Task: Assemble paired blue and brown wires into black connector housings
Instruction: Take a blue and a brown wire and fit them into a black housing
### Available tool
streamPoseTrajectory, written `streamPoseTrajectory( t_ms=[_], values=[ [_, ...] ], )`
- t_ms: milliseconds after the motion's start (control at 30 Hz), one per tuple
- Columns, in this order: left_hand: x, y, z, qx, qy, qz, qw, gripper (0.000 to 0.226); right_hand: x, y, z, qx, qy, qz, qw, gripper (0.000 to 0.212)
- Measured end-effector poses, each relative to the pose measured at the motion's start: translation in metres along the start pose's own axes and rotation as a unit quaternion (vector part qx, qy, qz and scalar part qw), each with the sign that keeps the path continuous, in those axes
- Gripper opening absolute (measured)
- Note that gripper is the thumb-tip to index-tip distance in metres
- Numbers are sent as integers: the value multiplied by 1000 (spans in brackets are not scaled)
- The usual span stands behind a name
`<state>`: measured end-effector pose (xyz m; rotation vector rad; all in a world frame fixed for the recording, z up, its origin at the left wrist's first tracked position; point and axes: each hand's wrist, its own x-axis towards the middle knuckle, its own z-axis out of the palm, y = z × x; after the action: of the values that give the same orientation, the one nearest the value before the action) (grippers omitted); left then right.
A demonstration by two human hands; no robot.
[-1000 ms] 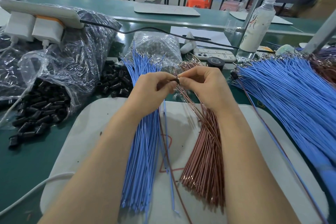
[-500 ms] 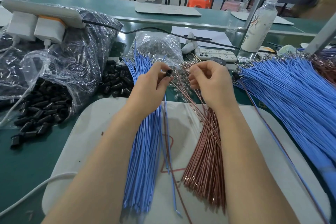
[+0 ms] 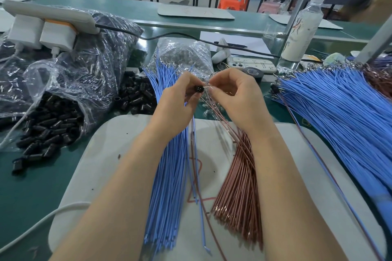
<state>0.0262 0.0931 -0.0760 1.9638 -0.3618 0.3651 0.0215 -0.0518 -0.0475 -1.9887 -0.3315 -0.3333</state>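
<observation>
My left hand (image 3: 177, 101) pinches a small black connector housing (image 3: 197, 89) with its open end facing me. Close to its right, my right hand (image 3: 237, 95) pinches the terminal end of a brown wire (image 3: 214, 110), its tip right at the housing. A bundle of blue wires (image 3: 169, 176) lies under my left forearm on the white mat (image 3: 297, 176). A bundle of brown wires (image 3: 239, 186) lies beside it, under my right forearm. A loose blue wire and a brown wire run down the mat between the bundles.
Loose black housings (image 3: 137, 95) lie left of my hands, more spill from a plastic bag (image 3: 48, 118). A large fan of blue wires (image 3: 343, 116) covers the right. Behind stand a bottle (image 3: 301, 27), a phone (image 3: 250, 63), a tape roll (image 3: 253, 72) and a power strip (image 3: 42, 21).
My hands parted after being joined together, the left turning the housing's open end up. Now the right hand has come back with a brown wire's tip at the housing.
</observation>
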Motion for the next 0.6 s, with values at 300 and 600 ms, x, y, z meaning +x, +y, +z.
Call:
streamPoseTrajectory(
  t_ms=[300,600],
  values=[
    [-1,2,0,18,-7,6,1000,13,1,-1,4,-67,33,-57,996,11],
    [0,1,0,77,-14,28,996,17,1,1,5,-133,46,-68,988,10]
  ],
)
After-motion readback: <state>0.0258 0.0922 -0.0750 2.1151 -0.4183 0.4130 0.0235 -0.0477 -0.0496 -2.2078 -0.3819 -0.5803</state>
